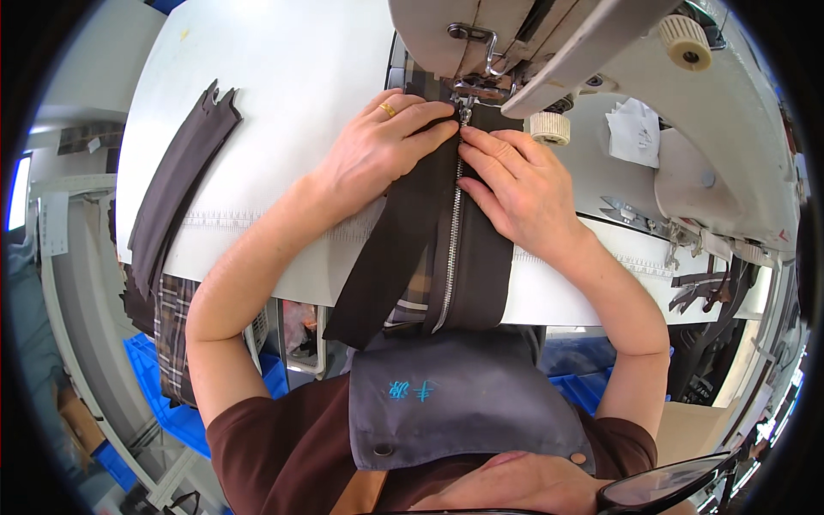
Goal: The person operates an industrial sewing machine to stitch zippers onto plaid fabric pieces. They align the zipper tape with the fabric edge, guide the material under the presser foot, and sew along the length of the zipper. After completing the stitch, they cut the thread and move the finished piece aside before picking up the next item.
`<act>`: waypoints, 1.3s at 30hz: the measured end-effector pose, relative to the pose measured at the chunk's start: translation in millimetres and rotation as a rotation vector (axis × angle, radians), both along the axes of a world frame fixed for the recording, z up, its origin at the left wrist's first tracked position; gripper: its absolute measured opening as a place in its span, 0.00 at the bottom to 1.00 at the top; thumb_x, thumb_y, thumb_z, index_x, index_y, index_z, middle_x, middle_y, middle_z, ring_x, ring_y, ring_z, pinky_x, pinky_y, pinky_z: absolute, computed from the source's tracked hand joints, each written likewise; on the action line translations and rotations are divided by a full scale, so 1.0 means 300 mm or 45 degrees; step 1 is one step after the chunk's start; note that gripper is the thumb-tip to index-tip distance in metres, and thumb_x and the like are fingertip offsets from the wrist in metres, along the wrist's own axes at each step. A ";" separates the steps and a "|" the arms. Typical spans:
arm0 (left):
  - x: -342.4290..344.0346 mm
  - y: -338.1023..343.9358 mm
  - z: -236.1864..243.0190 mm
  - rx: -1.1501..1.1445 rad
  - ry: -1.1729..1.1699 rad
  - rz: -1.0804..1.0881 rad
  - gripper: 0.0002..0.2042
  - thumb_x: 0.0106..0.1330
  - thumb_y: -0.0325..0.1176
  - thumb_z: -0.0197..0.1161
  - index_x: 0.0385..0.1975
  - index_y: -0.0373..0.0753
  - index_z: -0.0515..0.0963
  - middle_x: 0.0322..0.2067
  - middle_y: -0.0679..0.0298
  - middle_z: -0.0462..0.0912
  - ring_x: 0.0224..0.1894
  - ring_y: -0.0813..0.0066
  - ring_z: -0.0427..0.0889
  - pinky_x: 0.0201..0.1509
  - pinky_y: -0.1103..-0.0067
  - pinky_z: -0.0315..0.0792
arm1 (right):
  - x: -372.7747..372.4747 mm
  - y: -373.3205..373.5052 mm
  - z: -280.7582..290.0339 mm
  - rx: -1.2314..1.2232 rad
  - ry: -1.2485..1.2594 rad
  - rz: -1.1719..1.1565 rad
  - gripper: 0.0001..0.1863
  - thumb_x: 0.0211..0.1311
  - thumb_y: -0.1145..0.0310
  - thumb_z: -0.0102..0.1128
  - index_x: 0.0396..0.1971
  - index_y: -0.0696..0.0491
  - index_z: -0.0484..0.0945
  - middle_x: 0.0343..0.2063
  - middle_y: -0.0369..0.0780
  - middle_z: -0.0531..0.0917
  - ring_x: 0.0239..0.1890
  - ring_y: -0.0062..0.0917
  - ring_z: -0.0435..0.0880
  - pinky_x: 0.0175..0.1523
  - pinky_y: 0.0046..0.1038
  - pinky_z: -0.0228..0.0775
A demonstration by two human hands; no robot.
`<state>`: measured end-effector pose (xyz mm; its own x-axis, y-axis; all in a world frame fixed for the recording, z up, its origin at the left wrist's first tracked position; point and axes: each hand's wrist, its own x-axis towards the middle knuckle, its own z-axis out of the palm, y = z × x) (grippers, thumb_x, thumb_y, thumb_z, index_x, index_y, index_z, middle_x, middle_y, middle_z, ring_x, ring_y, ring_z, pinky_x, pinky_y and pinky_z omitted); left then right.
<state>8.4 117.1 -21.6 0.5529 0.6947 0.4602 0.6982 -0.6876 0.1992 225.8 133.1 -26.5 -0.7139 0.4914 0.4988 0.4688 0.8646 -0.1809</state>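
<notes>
We see, largest first, the white flat work surface (283,77), which fills the picture from 9 o'clock to 12 o'clock. At 1 o'clock stands the cream-coloured sewing machine (738,146), its head overhanging the surface and its metal presser foot (468,93) at 12 o'clock. From the foot down to 6 o'clock runs the long dark brown fabric strip with a silver metal zipper (451,249) along its middle; its lower end hangs over the near edge of the surface.

Our left hand (378,150), wearing a gold ring, lies flat on the left half of the strip at 11 o'clock, its fingers (425,129) pressed together and held down on the cloth just beside the foot. Our right hand (519,184) lies on the right half, its fingers (485,146) close together, tips touching the zipper's edge just below the foot. Neither hand pinches anything; both press the cloth to the surface.

At 9 o'clock a stack of dark brown zipper strips (176,184) lies well apart from the hands. At 2 o'clock a small crumpled white paper (635,129) rests beside the machine.
</notes>
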 end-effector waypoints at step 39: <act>0.012 -0.033 0.000 -0.215 0.149 0.145 0.35 0.45 0.17 0.59 0.58 0.51 0.69 0.61 0.59 0.66 0.61 0.61 0.64 0.63 0.46 0.49 | 0.024 0.094 0.014 -0.201 -0.262 -0.123 0.36 0.52 0.39 0.55 0.49 0.57 0.73 0.44 0.45 0.77 0.55 0.41 0.67 0.61 0.47 0.54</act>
